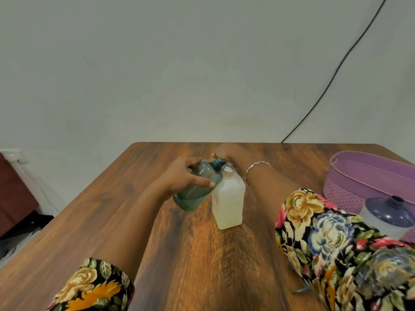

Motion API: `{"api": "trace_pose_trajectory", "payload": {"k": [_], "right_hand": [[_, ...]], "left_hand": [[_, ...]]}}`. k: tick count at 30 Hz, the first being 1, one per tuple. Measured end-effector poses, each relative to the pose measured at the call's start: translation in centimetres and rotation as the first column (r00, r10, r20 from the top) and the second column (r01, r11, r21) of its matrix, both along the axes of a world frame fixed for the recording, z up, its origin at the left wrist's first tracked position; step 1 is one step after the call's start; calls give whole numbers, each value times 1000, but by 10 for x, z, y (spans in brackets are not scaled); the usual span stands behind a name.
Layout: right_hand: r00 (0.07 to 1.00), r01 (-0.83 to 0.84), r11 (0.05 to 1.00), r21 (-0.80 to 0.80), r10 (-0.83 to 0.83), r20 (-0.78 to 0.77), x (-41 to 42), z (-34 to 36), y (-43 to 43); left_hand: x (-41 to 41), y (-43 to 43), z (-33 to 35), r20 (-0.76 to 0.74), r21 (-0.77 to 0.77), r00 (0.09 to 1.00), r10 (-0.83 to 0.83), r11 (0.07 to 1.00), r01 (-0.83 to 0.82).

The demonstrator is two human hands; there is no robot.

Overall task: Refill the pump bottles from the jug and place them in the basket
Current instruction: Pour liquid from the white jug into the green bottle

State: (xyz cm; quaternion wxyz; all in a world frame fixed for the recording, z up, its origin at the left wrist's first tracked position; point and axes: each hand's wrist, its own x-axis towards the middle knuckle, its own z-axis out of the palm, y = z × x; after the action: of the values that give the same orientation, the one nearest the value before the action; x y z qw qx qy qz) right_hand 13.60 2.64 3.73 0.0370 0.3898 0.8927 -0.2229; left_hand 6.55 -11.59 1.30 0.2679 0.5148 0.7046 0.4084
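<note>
The left hand (188,177) is gripping a teal bottle (197,191) around its upper body, with the thumb lying across the near side and the fingers wrapping the far side. The bottle is tilting: its base is hanging low toward seven o'clock and its open threaded neck is pointing up toward one o'clock. That neck is sitting right against the top of a cream pump bottle (228,198), which is standing upright near the middle of the wooden table (179,254) — the two bottles are touching along their sides.

The right hand (225,153) is reaching in from three o'clock, its fingers curling down over the cream bottle's pump head and closing on it. The head itself is mostly hiding under the fingers. A chain bracelet (257,166) is circling that wrist, and both forearms are showing out of floral sleeves (325,232).

At three o'clock from the bottles, a purple basket (343,189) is resting by the table's right edge. Just in front of it, toward four o'clock, the jug (388,215) is standing upright — dark purple dome, open neck — partly behind the right sleeve. A black cable (336,70) is running down the wall toward the table's far edge.
</note>
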Motion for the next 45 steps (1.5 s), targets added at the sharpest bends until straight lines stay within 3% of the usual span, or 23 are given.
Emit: {"api": "trace_pose_trajectory", "payload": {"k": [4, 8, 11, 13, 20, 24, 27, 36, 45], "right_hand": [[999, 5, 999, -35, -6, -33, -1, 1, 3], [957, 45, 985, -165, -90, -276, 2, 7, 8], [977, 9, 991, -137, -38, -210, 5, 8, 5], [996, -8, 995, -98, -1, -92, 4, 5, 3], [998, -46, 997, 69, 43, 52, -2, -2, 3], [998, -58, 994, 98, 56, 24, 0, 3, 4], [994, -10, 999, 53, 16, -112, 1, 10, 8], [980, -122, 972, 200, 86, 178, -8, 3, -1], [998, -68, 990, 121, 66, 23, -5, 11, 2]], "left_hand": [[0, 0, 3, -15, 6, 1000, 3, 1000, -3], [0, -1, 13, -22, 36, 1000, 11, 999, -10], [-1, 0, 14, -62, 17, 998, 20, 1000, -19], [-1, 0, 11, -35, 6, 999, 10, 1000, -10], [-2, 1, 2, 25, 0, 999, -25, 1000, 25], [-1, -2, 6, 51, -1, 998, -48, 999, 48], [-2, -3, 13, 94, 22, 994, -53, 998, 51], [-3, -4, 5, 34, -29, 998, -53, 998, 54], [-1, -6, 16, 41, -21, 998, -37, 999, 38]]}}
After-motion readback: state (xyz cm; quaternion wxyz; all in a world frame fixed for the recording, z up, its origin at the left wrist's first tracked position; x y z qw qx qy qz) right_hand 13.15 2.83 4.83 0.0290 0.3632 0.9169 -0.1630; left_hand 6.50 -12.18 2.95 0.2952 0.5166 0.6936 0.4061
